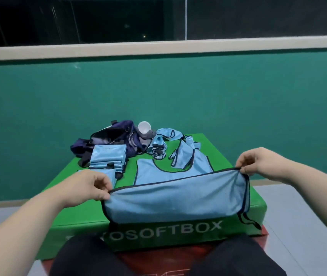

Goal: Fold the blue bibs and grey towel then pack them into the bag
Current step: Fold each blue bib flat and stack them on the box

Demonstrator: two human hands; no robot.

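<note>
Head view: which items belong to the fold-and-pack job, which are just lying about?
Job: held bib, pinched by left hand and right hand; folded bib stack; loose bibs; dark bag; grey cloth beside the bag, probably the towel.
Lying about: white cup; green soft box, just the work surface.

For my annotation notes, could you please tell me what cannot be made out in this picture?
Head view only:
Inside of the bag: dark and too small to tell what it holds.
Grey towel: mostly hidden behind the white cup and loose bibs.
Folded stack: layers too small to count.
Lettering on the box: first letters blurred, partly behind the held bib.
</note>
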